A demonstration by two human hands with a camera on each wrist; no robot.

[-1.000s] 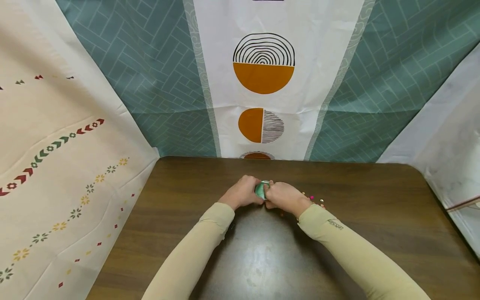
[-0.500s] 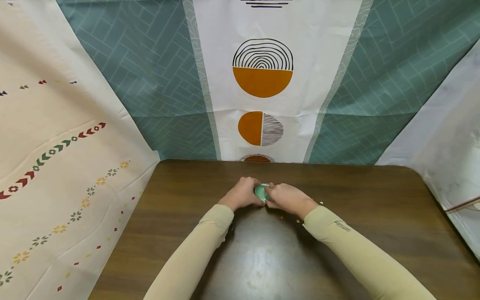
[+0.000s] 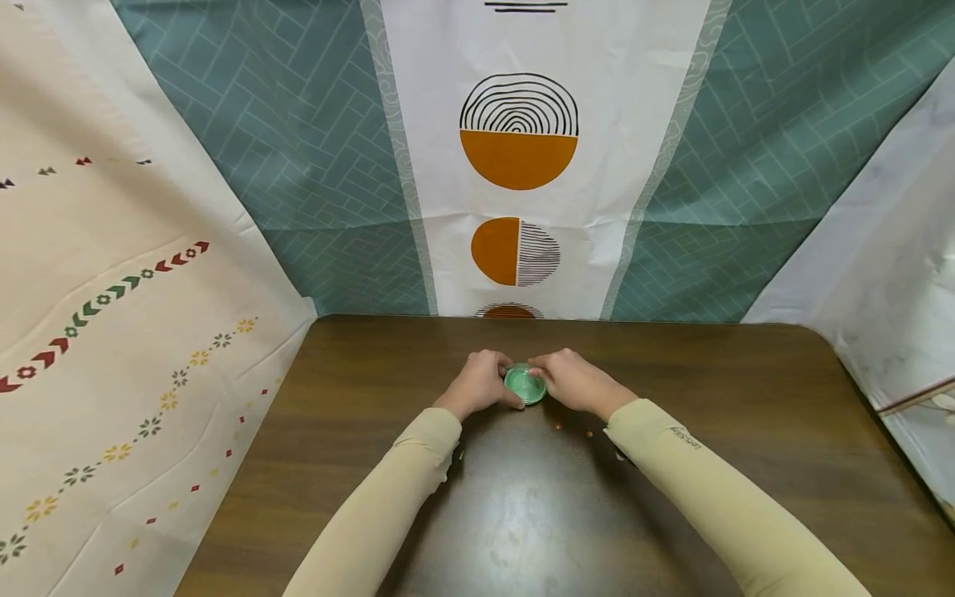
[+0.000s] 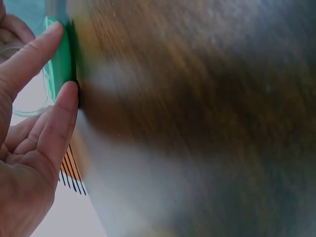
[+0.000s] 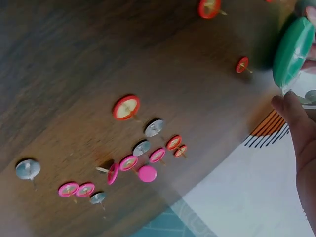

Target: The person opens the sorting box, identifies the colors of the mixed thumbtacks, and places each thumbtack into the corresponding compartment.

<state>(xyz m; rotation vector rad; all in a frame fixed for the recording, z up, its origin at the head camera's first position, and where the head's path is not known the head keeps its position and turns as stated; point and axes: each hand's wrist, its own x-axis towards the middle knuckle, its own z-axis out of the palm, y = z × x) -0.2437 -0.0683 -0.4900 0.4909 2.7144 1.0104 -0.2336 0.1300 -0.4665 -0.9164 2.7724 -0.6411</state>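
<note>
Green and glossy, a round container (image 3: 525, 386) sits in the head view on the brown wooden tabletop (image 3: 358, 398), well toward its far edge and between your two hands. Your left hand (image 3: 481, 383) grips its left side, thumb at the near rim; your right hand (image 3: 570, 381), fingers bent, holds its far right rim. Two small orange tacks (image 3: 558, 427) lie just nearer to you, and a teal and white cloth (image 3: 343, 166) hangs behind.

From your left wrist you see thumb and finger pressing the container's green edge, with a clear plastic rim (image 4: 25, 114) showing beside it.

From your right wrist, your fingertips pinch the container's clear edge, the green side above them. Well apart from it, thumbtacks are scattered over the wood: red-rimmed tacks (image 5: 126, 107), a loose group of pink tacks (image 5: 147, 174) and several silver tacks (image 5: 28, 169), many with their points showing.
</note>
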